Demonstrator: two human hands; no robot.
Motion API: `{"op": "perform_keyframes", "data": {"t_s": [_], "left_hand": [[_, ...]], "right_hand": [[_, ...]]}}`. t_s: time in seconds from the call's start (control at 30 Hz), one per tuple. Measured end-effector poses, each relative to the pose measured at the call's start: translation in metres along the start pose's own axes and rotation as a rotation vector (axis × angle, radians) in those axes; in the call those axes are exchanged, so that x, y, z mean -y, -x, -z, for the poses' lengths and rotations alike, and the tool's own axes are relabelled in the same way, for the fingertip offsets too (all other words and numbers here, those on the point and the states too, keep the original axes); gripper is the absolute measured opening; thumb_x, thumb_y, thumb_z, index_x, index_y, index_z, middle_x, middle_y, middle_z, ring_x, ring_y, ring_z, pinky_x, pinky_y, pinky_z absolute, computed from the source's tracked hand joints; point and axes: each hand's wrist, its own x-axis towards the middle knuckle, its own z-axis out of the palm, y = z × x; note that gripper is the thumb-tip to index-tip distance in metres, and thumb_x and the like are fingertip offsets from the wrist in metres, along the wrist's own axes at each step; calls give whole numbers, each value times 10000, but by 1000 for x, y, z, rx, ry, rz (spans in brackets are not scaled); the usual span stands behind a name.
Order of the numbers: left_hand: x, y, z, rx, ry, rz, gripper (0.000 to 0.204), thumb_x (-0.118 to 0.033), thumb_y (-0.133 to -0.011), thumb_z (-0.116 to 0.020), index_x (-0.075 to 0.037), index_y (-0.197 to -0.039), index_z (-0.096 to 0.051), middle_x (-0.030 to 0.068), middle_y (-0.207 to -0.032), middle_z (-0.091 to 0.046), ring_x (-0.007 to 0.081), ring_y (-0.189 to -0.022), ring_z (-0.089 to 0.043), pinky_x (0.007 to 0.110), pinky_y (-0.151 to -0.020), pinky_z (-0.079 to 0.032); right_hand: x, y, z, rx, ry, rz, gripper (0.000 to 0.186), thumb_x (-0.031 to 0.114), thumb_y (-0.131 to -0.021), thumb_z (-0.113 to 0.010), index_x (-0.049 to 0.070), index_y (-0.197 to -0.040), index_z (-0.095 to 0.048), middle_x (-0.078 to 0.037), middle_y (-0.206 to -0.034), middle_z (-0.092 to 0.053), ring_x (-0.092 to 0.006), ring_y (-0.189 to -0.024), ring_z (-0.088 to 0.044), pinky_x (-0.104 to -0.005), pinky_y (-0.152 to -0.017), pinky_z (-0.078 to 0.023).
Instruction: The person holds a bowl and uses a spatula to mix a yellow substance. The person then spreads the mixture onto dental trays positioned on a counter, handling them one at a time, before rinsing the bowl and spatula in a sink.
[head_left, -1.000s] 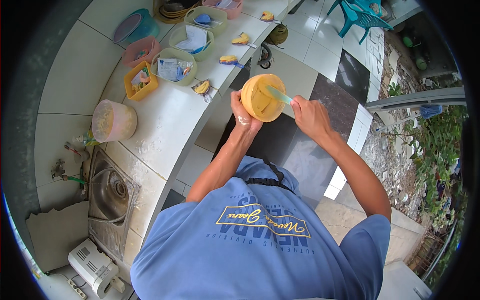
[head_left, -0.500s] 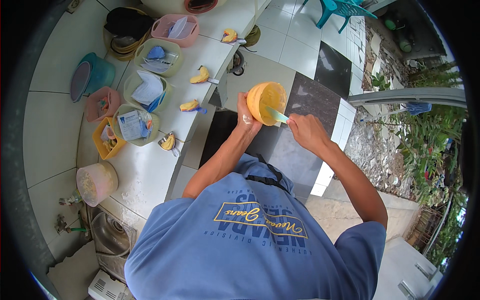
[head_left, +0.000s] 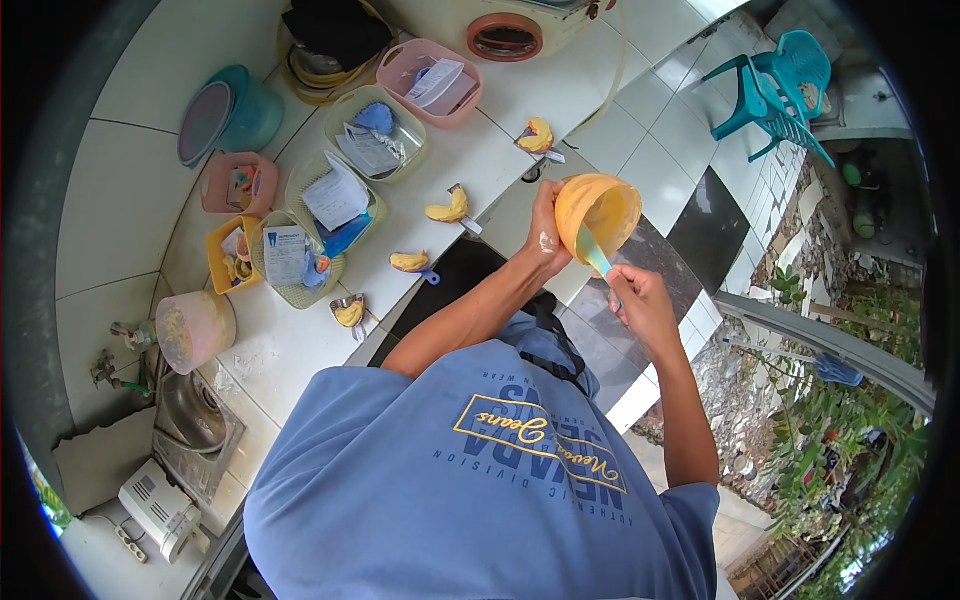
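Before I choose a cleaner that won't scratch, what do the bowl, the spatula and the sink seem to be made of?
Bowl: plastic or rubber, I can't tell which; fairly smooth, yellow-orange, without metallic glint.
Spatula: probably plastic, smooth; its pale blue-green blade looks slightly translucent.
Sink: likely stainless steel, somewhat dull; it is grey with soft metallic reflections.

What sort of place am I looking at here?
Probably a small dental workshop beside a yard. Yellow horseshoe-shaped moulds in handled trays sit along the tiled counter, with a metal sink nearby; the left hand holds a yellow bowl, the right hand a spatula.
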Motion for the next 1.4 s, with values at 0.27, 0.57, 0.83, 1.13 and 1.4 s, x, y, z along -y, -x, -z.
{"op": "perform_keyframes", "data": {"t_s": [0.27, 0.57, 0.83, 1.13, 1.4], "left_hand": [[-9, -27, -2, 13, 172, -97, 468, -348, -928, -339, -30, -1217, -526, 128, -1197, -593, 276, -1094, -584, 447, -995, -451], [-13, -38, -20, 8, 145, -229, 481, -449, -1015, -362, -84, -1318, -443, 121, -1289, -528, 257, -1166, -550, 433, -1016, -463], [-7, -33, -34, -113, -13, -405, 507, -503, -981, -425, -110, -1301, -454, 89, -1266, -537, 213, -1168, -542, 406, -1005, -457], [-15, -42, -26, -339, -453, -854, 582, -517, -959, -484, -65, -1325, -474, 63, -1121, -587, 138, -956, -605, 284, -825, -519], [-38, 1, -34, -106, -312, -425, 685, -619, -959, -319, -91, -1390, -378, 136, -1217, -582, 248, -1086, -625, 419, -774, -588]], "right_hand": [[43, -31, 35, -283, 837, 722, 238, 88, -891, -589, 67, -1113, -674, -131, -730, -575, -325, -634, -608, -421, -578, -482], [97, -99, 105, -174, 1108, 1087, 302, 91, -854, -623, 133, -1150, -669, -92, -740, -551, -250, -697, -623, -388, -599, -513], [132, -121, 122, 100, 1076, 1307, 231, 110, -898, -579, 89, -1107, -675, -120, -765, -632, -297, -621, -630, -397, -604, -505], [106, -156, 112, 596, 513, 336, 247, 198, -958, -538, 45, -1112, -655, -5, -622, -518, -102, -482, -473, -251, -478, -403], [136, -126, 116, 149, 1252, 1469, 278, 101, -880, -575, 24, -1138, -641, -49, -850, -592, -155, -715, -594, -279, -563, -502]]}}
